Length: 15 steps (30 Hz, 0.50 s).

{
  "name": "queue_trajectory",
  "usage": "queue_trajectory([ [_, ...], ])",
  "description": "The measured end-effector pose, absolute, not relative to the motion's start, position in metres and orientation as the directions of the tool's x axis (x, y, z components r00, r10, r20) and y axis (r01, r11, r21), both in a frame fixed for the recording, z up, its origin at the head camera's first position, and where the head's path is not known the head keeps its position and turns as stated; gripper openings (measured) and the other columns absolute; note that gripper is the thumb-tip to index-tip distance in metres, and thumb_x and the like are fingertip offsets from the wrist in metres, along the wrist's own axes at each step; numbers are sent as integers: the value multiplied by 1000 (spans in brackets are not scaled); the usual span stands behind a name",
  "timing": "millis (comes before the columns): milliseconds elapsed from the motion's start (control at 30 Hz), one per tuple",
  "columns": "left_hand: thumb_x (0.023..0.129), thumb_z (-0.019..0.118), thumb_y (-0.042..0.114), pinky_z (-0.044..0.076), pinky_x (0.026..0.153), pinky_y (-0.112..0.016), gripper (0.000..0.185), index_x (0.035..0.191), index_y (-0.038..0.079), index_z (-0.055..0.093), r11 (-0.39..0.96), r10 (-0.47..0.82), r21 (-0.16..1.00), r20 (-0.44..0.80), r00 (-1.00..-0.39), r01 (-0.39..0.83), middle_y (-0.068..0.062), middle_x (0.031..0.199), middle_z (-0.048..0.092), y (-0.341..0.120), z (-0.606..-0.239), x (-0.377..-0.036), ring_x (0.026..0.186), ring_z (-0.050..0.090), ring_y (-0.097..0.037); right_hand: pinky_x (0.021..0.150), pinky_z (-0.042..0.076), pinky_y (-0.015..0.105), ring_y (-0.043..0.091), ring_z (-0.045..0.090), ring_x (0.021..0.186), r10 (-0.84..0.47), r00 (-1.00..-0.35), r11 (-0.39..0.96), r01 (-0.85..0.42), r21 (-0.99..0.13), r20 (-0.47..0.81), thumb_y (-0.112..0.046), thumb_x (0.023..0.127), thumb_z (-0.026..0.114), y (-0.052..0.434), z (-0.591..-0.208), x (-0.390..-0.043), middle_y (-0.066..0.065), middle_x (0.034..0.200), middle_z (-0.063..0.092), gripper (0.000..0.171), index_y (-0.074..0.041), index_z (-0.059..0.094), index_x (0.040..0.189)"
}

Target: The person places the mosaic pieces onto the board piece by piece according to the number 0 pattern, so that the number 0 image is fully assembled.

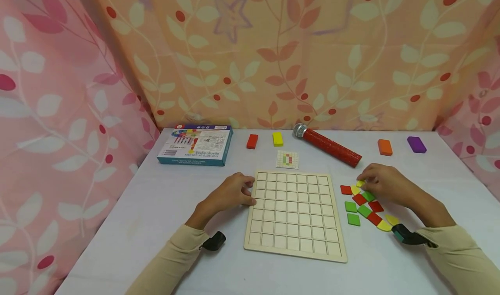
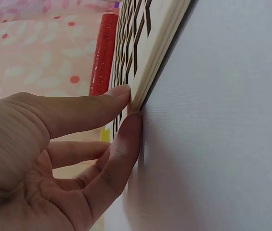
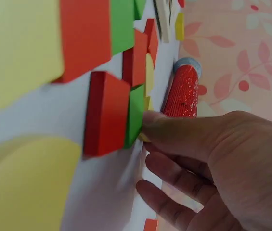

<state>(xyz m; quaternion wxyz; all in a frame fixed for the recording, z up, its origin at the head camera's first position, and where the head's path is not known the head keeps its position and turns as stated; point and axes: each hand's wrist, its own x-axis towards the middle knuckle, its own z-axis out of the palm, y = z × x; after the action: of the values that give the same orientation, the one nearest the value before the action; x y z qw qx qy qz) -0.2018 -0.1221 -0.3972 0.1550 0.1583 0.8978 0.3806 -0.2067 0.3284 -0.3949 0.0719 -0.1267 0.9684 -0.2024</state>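
Pale wooden square board with a grid of shallow cells, lying flat on the white desk, left edge pinched between thumb and finger of the left hand — presumably to steady it. Small yellow flat tile clamped in the grip of the right hand, at the far end of loose red, green and yellow flat tiles just beside the board — probably spread there for a short reach. Small square printed card with a coloured pattern just beyond the board, likely set there for easy viewing

Tiles — right of board
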Motion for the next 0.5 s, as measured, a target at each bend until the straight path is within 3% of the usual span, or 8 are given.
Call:
queue_trajectory([
  [333, 85, 89, 5, 54, 73, -23, 71, 148, -4, 57, 665, 388, 733, -170, -906, 147, -9, 120, 61, -122, -397, -201, 95, 63, -15, 70, 57, 27, 23, 63, 94, -333, -943, 856, -293, -427, -20, -24, 95, 80, 305, -381, -206, 4, 102, 71, 31, -2, 79, 116],
  [500, 84, 89, 5, 55, 75, -23, 73, 148, -4, 56, 654, 388, 744, -176, -905, 136, -8, 120, 60, -122, -398, -201, 96, 63, -14, 73, 55, 29, 20, 63, 94, -407, -913, 807, -361, -467, 2, -26, 95, 80, 263, -372, -211, 2, 104, 74, 28, -6, 80, 115],
])
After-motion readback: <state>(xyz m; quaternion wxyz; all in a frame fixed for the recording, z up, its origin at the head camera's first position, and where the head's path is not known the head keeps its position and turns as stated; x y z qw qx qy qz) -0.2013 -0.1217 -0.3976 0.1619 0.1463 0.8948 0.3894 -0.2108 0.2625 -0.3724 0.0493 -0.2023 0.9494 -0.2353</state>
